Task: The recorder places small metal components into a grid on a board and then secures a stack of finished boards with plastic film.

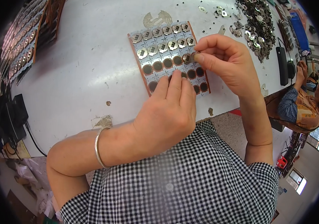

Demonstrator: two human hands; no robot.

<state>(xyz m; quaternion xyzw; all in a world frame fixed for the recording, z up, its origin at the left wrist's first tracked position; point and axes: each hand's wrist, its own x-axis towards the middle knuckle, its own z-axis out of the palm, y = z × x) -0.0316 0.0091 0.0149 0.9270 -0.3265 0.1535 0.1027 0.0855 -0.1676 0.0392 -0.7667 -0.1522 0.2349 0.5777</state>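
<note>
A panel of small circuit boards lies on the white table in front of me. Its far rows carry round silver metal pieces with dark square openings, while the nearer rows show dark round pads. My right hand pinches a small silver metal piece between thumb and forefinger at the panel's right side. One seated silver piece is just left of those fingertips. My left hand, a bangle on its wrist, rests its outstretched fingers on the panel's near rows, covering several pads.
Loose silver pieces are heaped at the far right. Stacked filled panels stand at the far left. Black boxes with cables sit at the left edge, and a black bar-shaped object at the right. Another person works farther right.
</note>
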